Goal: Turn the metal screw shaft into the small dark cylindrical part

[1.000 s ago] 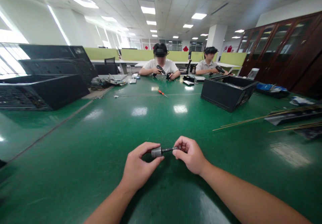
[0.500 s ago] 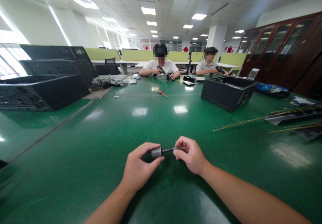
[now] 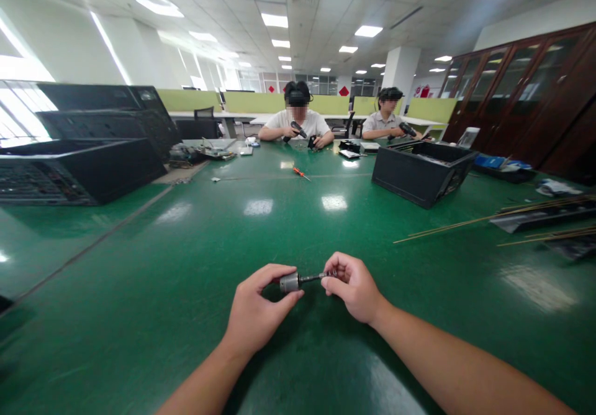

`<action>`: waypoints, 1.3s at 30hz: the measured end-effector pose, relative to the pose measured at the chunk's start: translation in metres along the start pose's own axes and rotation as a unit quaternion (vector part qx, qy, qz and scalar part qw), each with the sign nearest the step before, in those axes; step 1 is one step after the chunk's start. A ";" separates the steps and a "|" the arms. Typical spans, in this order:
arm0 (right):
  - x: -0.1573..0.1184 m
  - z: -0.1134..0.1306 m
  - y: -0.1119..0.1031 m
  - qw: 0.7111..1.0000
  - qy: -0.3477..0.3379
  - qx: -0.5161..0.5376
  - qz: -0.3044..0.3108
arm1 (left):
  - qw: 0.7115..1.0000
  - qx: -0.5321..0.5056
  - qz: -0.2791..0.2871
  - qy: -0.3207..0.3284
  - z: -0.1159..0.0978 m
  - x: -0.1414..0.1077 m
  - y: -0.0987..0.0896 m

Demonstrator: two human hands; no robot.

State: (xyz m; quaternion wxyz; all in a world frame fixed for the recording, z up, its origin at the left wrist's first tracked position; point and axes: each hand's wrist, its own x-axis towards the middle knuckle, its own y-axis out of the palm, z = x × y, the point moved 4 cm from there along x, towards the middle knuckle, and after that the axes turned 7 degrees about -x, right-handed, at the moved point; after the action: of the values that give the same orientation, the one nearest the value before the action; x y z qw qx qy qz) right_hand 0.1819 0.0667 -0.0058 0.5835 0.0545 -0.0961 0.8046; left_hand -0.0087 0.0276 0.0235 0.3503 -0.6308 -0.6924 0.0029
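Observation:
Near the front of the green table (image 3: 195, 259), my left hand (image 3: 256, 309) is closed on a short silver metal cylinder (image 3: 290, 282), its thumb below and fingers above. From the cylinder's right end a thin dark shaft (image 3: 311, 277) points right. My right hand (image 3: 356, 287) pinches the far end of that shaft between thumb and fingers, with the remaining fingers curled. Whether the shaft is fixed to the cylinder or only set into it, I cannot tell. The fingers hide the shaft's tip in part.
An orange screwdriver (image 3: 298, 171) lies further back. Black computer cases (image 3: 414, 176) stand right and left, with circuit boards (image 3: 205, 151) beside the left ones. Thin yellowish rods (image 3: 447, 223) jut in from the right. Two people (image 3: 298, 120) across the table hold power drills (image 3: 298, 130).

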 end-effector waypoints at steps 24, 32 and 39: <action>0.001 0.002 -0.001 0.999 0.014 0.030 -0.012 | 1.000 0.000 -0.012 -0.028 0.004 0.001 -0.005; 0.007 -0.009 0.006 0.998 0.045 0.042 -0.011 | 0.992 -0.050 -0.033 -0.108 0.016 0.002 -0.007; 0.009 -0.010 0.009 0.999 0.035 0.032 0.003 | 0.933 -0.248 -0.099 -0.242 0.015 0.002 -0.014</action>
State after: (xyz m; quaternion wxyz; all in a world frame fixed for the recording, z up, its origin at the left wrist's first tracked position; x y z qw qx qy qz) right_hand 0.1703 0.0744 -0.0144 0.5819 0.0450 -0.0497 0.8105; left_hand -0.0283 0.0328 0.0197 0.0031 -0.6059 -0.7939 -0.0505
